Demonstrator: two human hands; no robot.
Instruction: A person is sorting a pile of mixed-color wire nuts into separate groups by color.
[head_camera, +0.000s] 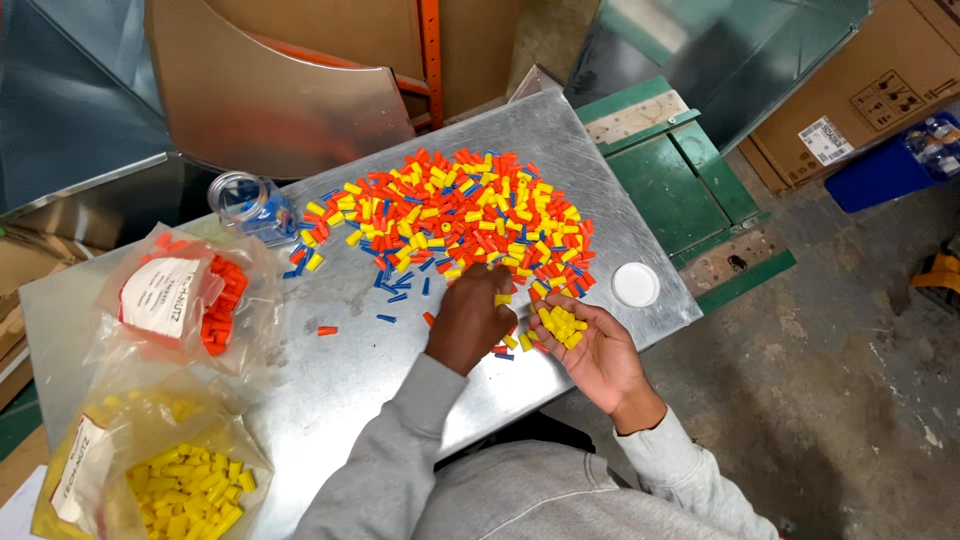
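Grey sleeves (500, 480) fill the near edge, both arms reaching out over the metal counter (350, 380).

Near left: clear bag of yellow wire caps (190, 490), paper label on its side. Just beyond it, a second clear bag (175, 295) holding orange caps, labelled likewise. Far left of the heap, a clear plastic jar (248, 205) lies on its side, mouth toward the left.

Centre: mixed heap of caps (460, 220), orange, yellow and blue, spread across the far half of the counter. Caps lie every way, long axes in no common direction. Stray blue ones and a single orange cap (327, 330) sit apart on the heap's near left.

Left hand (470, 315), back up, at the heap's near edge; grip narrow, fingertips pinched on one yellow cap (503, 299). Which way that cap points cannot be told.

Right hand (590, 350), palm up and cupped just beside the left; grip loosely curled, cradling a small pile of yellow caps (560, 325) lying jumbled.

Right: white round lid (636, 284) flat on the counter near its right edge.
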